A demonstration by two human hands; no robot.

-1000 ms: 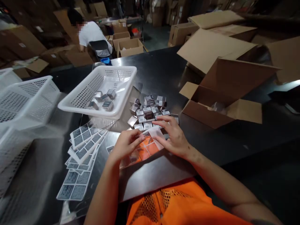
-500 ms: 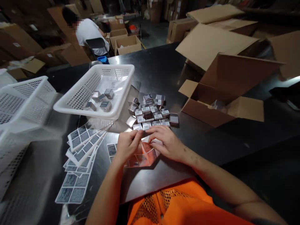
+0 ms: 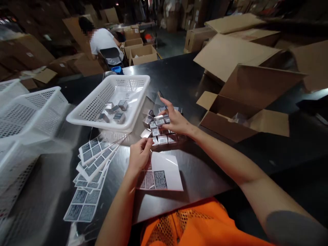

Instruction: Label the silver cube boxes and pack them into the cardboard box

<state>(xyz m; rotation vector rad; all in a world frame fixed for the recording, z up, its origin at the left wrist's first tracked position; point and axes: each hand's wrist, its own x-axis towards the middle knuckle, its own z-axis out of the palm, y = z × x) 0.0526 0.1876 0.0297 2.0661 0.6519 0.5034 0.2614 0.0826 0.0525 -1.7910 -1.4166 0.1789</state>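
Note:
My right hand (image 3: 176, 120) is over a cluster of small silvery boxes (image 3: 163, 139) with barcode labels. Its fingers are spread, the thumb beside one box (image 3: 159, 121); I cannot tell if they touch. My left hand (image 3: 138, 154) is closed, thumb and forefinger pinched together at the front edge of the cluster. What it pinches is too small or hidden to make out. Under and beside that hand lies a sticker sheet (image 3: 172, 172), with dark printed squares on its lower part and bare white backing at the upper right.
More sticker sheets (image 3: 81, 205) lie fanned out at the left. Behind them a white basket (image 3: 139, 112) holds several small boxes. Other white baskets (image 3: 38, 112) stand far left. An open carton (image 3: 225, 126) is at the right. A person (image 3: 106, 41) sits beyond the table.
My right hand has left the sticker sheet and moved up over the boxes, its fingers spreading. My left hand stays pinched near the sheet. More of the sheet shows now.

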